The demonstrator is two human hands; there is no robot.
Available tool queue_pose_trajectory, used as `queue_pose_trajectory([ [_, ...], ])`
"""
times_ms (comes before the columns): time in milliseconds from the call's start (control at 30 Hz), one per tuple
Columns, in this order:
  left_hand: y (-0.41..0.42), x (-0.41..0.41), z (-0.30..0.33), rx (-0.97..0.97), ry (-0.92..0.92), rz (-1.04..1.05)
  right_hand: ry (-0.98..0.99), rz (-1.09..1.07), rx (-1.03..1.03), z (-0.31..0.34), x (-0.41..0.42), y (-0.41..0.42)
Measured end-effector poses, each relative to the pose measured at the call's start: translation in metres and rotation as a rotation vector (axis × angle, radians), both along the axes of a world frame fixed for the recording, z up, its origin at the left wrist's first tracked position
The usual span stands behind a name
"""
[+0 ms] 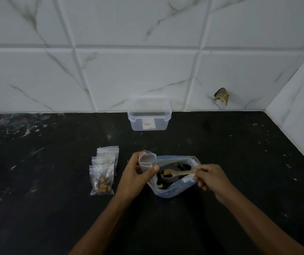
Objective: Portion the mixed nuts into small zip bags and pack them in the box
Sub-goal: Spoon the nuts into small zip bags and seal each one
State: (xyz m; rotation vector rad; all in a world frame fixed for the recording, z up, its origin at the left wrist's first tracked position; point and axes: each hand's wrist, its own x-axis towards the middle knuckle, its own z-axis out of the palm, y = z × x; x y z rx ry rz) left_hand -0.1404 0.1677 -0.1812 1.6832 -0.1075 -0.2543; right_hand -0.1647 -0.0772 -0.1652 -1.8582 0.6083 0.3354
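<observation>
The left hand [134,173] pinches an empty small clear zip bag [147,161] upright beside the right hand [209,176], which grips a nut-laden wooden spoon [175,173] over the large clear plastic bag of mixed nuts [173,178], ready to fill it.

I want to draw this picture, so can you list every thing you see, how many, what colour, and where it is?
small zip bag: one, clear, empty, held up over the big bag
big bag of mixed nuts: one, clear bluish, on the counter, middle
spoon: one, pale wood, loaded, over the big bag
filled zip bags: a few, clear, overlapping, left
box: one, clear, open, by the wall
counter: black
wall: white marbled tiles
left hand: pinches the small bag
right hand: holds the spoon
</observation>
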Motion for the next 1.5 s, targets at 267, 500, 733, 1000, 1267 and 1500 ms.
queue_pose_trajectory([
  [267, -0.013, 0.004, 0.015, 0.108, -0.101, -0.013, -0.182, -0.086, 0.081, 0.066, 0.005, -0.018],
  [500, -0.028, 0.008, 0.018, 0.117, -0.112, -0.017, -0.422, 0.100, -0.199, 0.108, -0.001, 0.011],
  [733, -0.037, 0.010, 0.016, 0.095, -0.127, 0.009, -0.968, 0.574, -0.882, 0.085, -0.014, 0.035],
  [1000, -0.034, 0.010, 0.016, 0.077, -0.108, 0.020, -1.109, 0.437, -0.902, 0.083, -0.019, 0.029],
  [1267, -0.008, -0.001, 0.010, 0.073, -0.066, 0.071, -0.549, 0.372, -0.805, 0.037, -0.006, -0.004],
  [1500, -0.007, -0.008, -0.006, 0.002, 0.039, 0.019, -0.301, 0.449, -0.658, 0.006, -0.007, 0.008],
])
